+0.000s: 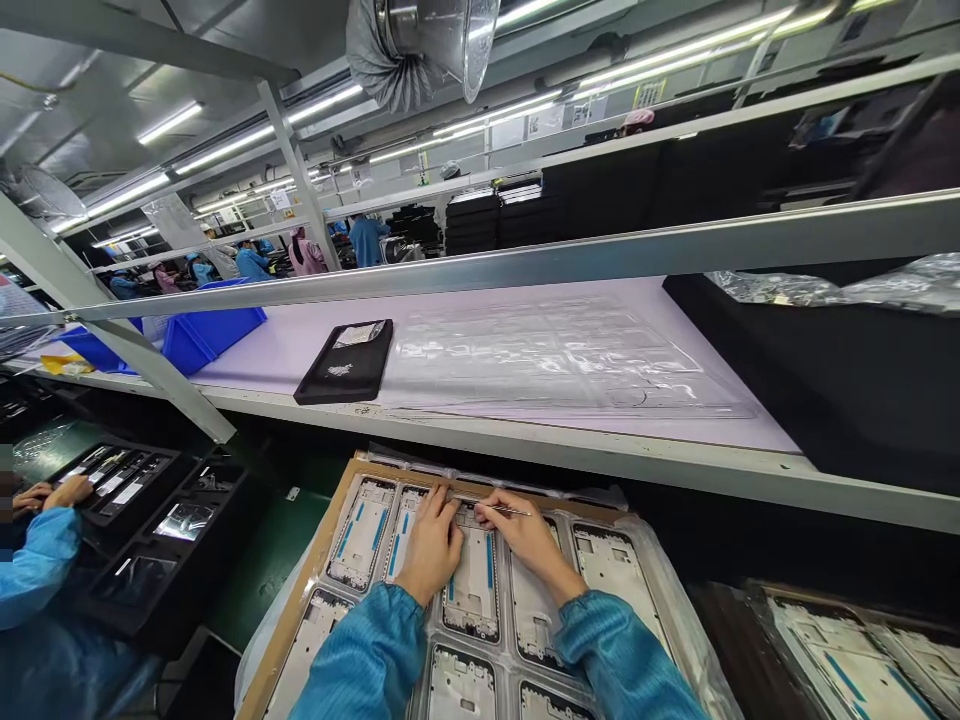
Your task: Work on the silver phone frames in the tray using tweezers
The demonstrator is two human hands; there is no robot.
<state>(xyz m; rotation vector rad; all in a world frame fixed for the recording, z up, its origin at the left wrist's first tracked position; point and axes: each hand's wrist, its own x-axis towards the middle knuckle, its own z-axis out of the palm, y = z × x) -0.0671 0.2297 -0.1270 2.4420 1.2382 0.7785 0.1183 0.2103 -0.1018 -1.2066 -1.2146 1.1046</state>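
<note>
Several phone frames (471, 580), silver with black rims, lie in a clear plastic tray (506, 655) on a cardboard sheet in front of me. Blue strips run along some of them. My left hand (433, 545) rests with its fingers stretched out at the top of the middle frame and holds nothing. Pinched in my right hand (521, 530) is a pair of thin metal tweezers (514, 511), its tip near the upper edge of that same frame. My fingers partly hide this spot.
A shelf (525, 435) behind the tray carries a small black tray (345, 362) with tiny white pieces, clear plastic trays (555, 355) and blue bins (214, 325). More frames (862, 650) lie at the right. At the left, a co-worker's hand (69, 492) is over a black tray (112, 480).
</note>
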